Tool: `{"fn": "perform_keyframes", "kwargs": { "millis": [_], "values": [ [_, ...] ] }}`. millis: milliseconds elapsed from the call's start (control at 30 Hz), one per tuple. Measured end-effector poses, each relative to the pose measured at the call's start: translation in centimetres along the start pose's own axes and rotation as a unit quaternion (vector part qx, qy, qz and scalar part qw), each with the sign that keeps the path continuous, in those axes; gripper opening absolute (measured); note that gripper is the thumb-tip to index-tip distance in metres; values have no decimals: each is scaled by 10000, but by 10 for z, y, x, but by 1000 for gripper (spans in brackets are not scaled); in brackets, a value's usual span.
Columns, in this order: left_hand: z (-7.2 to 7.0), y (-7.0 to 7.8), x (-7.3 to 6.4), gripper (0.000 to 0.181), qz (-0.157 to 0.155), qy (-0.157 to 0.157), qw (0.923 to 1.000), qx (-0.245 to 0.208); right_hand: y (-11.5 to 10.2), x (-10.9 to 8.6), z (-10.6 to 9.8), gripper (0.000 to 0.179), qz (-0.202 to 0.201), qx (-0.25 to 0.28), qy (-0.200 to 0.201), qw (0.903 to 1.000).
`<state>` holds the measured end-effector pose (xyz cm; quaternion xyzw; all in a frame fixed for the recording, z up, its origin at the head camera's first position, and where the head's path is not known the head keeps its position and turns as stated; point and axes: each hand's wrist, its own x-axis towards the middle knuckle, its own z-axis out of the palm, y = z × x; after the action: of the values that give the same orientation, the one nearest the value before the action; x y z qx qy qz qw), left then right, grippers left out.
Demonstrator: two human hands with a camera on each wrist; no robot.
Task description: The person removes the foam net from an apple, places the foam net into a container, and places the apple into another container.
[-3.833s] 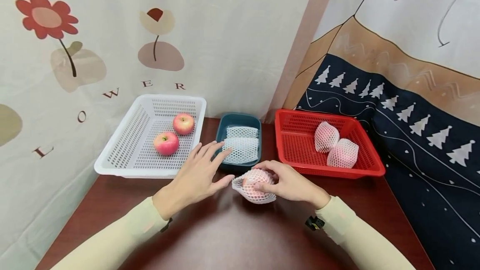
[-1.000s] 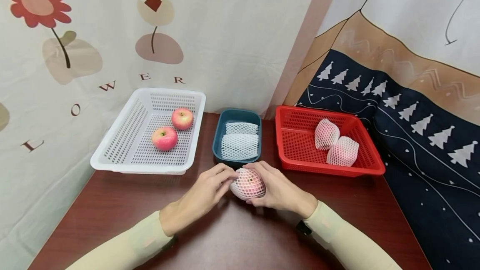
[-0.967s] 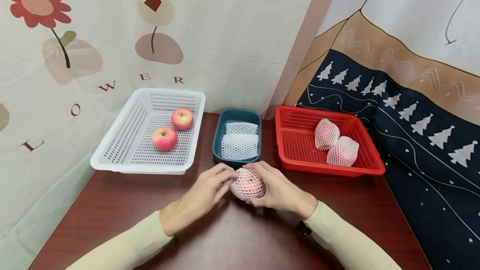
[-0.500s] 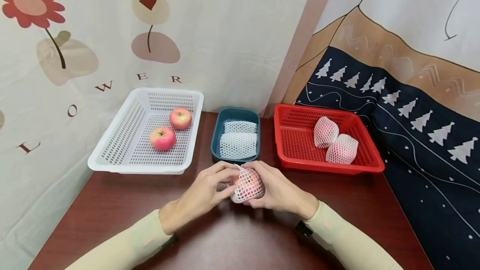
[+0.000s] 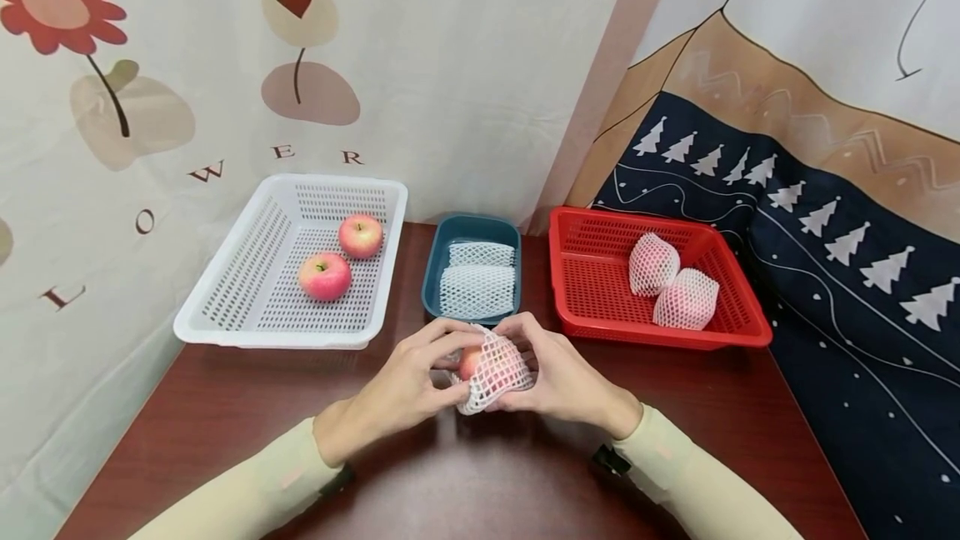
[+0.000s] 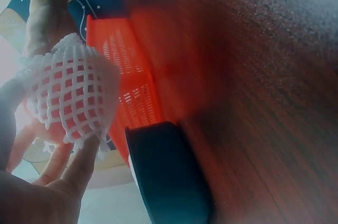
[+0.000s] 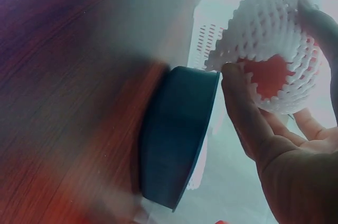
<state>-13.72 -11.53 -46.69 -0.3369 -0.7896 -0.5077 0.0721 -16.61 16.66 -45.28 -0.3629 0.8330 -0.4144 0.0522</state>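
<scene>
A round red-and-yellow apple (image 5: pixel 469 365), partly covered by a white foam-net sleeve (image 5: pixel 501 369), sits directly between the two hands, over the dark red-brown wooden tabletop (image 5: pixel 450 482) and on the person's side of the dark teal rectangular plastic tray (image 5: pixel 426 298). It lies just right of the left hand (image 5: pixel 401 377) and just left of the right hand (image 5: pixel 573 382). Neither hand is nearer, since both touch it: the left hand's fingers and thumb curl about the bare side and the sleeve's loose edge, while the right hand cups the netted side, thumb low and fingers beyond.

The relation that seems to matter most is that the uncovered skin and the sleeve's flared edge face left, toward the left hand. The apple, nearly round, has no marked long axis; the sleeve's axis appears to run crosswise, roughly from hand to hand. A gap near the right fingertips also bares red skin in the right wrist view. Which way the stem points cannot be told through the mesh.
</scene>
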Motion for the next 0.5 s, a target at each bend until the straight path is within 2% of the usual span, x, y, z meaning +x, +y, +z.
{"fn": "perform_keyframes", "kwargs": {
  "millis": [333, 500],
  "values": [
    [-2, 1, -3, 64, -50, -142, 9999, 58, -1, -4, 2, 83, 151, 482, 3, 9987],
    [-3, 3, -2, 65, -71, -75, 9999, 95, -2, -5, 3, 85, 159, 1053, 131, 9942]
  ]
}}
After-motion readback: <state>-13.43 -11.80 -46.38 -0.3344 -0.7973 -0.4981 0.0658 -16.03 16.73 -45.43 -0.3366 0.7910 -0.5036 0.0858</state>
